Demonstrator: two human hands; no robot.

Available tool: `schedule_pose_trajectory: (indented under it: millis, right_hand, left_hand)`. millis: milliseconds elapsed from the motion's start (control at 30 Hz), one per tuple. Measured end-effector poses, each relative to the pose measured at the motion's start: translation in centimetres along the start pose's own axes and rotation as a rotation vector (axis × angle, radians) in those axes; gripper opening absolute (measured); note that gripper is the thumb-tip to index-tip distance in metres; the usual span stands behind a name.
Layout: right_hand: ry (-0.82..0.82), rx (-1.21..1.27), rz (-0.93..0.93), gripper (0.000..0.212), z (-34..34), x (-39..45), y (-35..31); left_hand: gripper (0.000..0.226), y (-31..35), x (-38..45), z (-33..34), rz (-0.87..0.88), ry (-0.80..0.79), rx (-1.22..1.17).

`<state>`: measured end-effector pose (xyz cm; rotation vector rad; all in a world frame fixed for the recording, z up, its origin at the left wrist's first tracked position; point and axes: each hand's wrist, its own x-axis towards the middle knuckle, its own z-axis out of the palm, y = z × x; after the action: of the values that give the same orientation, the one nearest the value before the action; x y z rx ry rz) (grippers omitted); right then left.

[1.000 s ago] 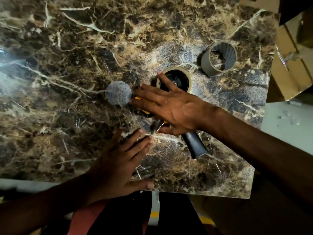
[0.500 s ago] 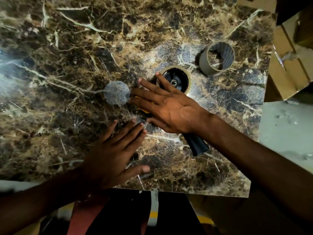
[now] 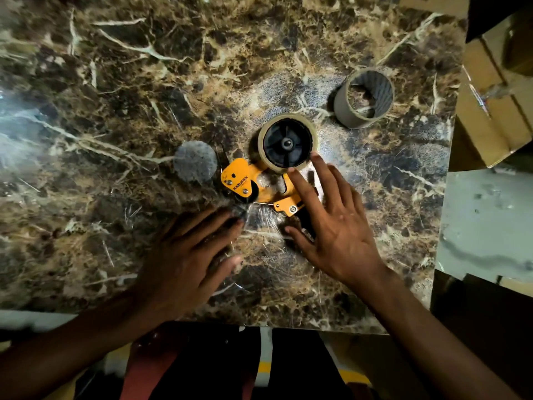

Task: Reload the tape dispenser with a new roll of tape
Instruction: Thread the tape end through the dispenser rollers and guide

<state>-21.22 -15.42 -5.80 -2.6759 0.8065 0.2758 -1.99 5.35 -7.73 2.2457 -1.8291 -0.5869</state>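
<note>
An orange hand-held tape dispenser (image 3: 248, 180) lies flat on the marble table (image 3: 115, 96). A roll of clear tape (image 3: 287, 143) sits on its black hub. An empty grey cardboard core (image 3: 364, 97) stands to the upper right. My right hand (image 3: 337, 226) hovers spread over the dispenser's handle, its fingertips near the roll's lower edge, holding nothing. My left hand (image 3: 187, 255) lies flat and open on the table just below the dispenser's front end, its fingertips beside a bit of loose clear tape (image 3: 259, 217).
A round grey fuzzy disc (image 3: 194, 164) lies left of the dispenser. Cardboard boxes (image 3: 496, 90) stand beyond the table's right edge. The table's near edge runs just below my wrists.
My right hand has drawn back toward me and to the right, uncovering the orange dispenser body. My left hand has stayed flat, shifting only slightly.
</note>
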Motion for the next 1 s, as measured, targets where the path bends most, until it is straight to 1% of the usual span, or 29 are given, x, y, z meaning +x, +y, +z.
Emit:
schedule_pose_trajectory:
  millis: [100, 200, 267, 333, 467, 533, 600, 667, 733, 833, 933, 1000]
  right_hand:
    - [0.051, 0.056, 0.062, 0.089, 0.4, -0.2, -0.8]
    - [0.058, 0.102, 0.098, 0.088, 0.4, -0.1, -1.4]
    - [0.06, 0.114, 0.103, 0.088, 0.6, 0.1, -1.6]
    - [0.062, 0.117, 0.108, 0.088, 0.7, 0.2, -1.7]
    - [0.065, 0.108, 0.109, 0.086, 0.8, 0.3, -1.7]
    - [0.068, 0.078, 0.097, 0.087, 0.9, 0.3, -1.6]
    - [0.054, 0.041, 0.078, 0.087, 1.1, 0.4, -1.7]
    - [0.018, 0.012, 0.073, 0.09, 1.2, 0.5, -1.7]
    - [-0.028, 0.022, 0.085, 0.096, 1.1, 0.6, -1.7]
    - [-0.044, 0.075, 0.089, 0.095, 0.6, 0.4, -2.0]
    - [-0.06, 0.105, 0.092, 0.1, 0.2, 0.4, -2.1]
    - [-0.076, 0.119, 0.097, 0.094, -0.1, 0.4, -2.2]
  left_hand:
    - [0.055, 0.5, 2.8, 0.1, -0.088, 0.069, -0.043]
    - [0.051, 1.2, 4.4, 0.6, -0.165, 0.109, -0.049]
    - [0.048, 1.5, 4.9, 0.9, -0.186, 0.128, -0.051]
    - [0.049, 1.5, 4.9, 1.1, -0.167, 0.147, -0.018]
    - [0.049, 0.9, 4.2, 1.3, -0.033, 0.22, 0.161]
    - [0.054, 0.8, 3.7, 1.5, 0.039, 0.237, 0.25]
    - [0.064, 0.9, 3.2, 1.9, 0.09, 0.205, 0.326]
    - [0.07, 1.0, 2.7, 2.3, 0.098, 0.157, 0.385]
    - [0.072, 0.9, 2.3, 2.7, 0.085, 0.126, 0.41]
    - [0.066, 0.9, 2.1, 3.0, 0.071, 0.101, 0.408]
    - [0.058, 1.2, 2.3, 2.9, 0.062, 0.103, 0.386]
    - [0.056, 1.3, 2.6, 2.7, 0.058, 0.119, 0.366]
